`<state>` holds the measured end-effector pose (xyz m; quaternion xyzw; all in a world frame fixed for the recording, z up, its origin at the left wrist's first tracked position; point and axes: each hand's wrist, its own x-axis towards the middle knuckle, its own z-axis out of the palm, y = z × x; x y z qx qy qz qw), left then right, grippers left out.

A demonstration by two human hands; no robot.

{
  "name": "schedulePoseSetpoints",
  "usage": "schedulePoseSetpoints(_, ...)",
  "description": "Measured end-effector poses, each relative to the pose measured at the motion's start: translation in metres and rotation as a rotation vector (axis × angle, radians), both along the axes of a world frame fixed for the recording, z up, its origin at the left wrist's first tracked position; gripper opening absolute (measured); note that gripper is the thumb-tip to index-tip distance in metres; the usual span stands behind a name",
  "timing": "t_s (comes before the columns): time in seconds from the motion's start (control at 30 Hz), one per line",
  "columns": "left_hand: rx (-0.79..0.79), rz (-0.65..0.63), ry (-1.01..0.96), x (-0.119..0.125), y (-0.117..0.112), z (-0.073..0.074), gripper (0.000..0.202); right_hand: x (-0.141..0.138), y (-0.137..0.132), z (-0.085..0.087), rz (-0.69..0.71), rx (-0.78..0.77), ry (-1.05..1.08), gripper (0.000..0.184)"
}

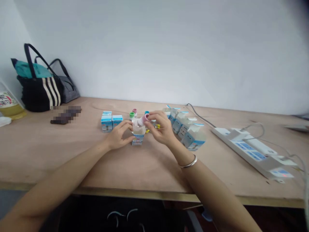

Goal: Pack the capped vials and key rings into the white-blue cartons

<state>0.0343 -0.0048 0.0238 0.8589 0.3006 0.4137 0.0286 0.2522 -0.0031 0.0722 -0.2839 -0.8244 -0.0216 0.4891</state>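
My left hand grips a small white-and-blue carton that stands upright on the wooden table, its top flaps open. My right hand pinches a small white bottle with a pink cap, held tilted just above the carton's open top. Three closed cartons of the same kind stand to the left of my left hand. A row of several open cartons lies to the right of my right hand. Small bottles with green, pink and blue caps stand behind the carton.
A white power strip with cables lies at the right. A black striped tote bag and a grey bag lean on the wall at the back left. A drink bottle stands at the left edge.
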Motion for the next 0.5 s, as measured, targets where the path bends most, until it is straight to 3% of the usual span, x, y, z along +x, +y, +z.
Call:
schedulePoseSetpoints(0.17, 0.017, -0.011, -0.011, 0.0, -0.001, -0.001, 0.019, -0.002, -0.001, -0.009, 0.093, -0.101, -0.122, 0.014)
schedulePoseSetpoints(0.3, 0.012, -0.019, -0.013, 0.0, -0.001, -0.002, 0.018, -0.005, 0.005, -0.018, 0.062, -0.182, -0.135, 0.027)
schedulePoseSetpoints(0.4, 0.01, -0.011, -0.031, 0.0, -0.001, -0.001, 0.017, -0.009, 0.007, -0.023, 0.067, -0.185, -0.224, 0.018)
schedulePoseSetpoints(0.5, -0.003, -0.01, -0.055, 0.0, -0.001, 0.0, 0.015, -0.007, 0.012, -0.027, 0.066, -0.163, -0.201, 0.021)
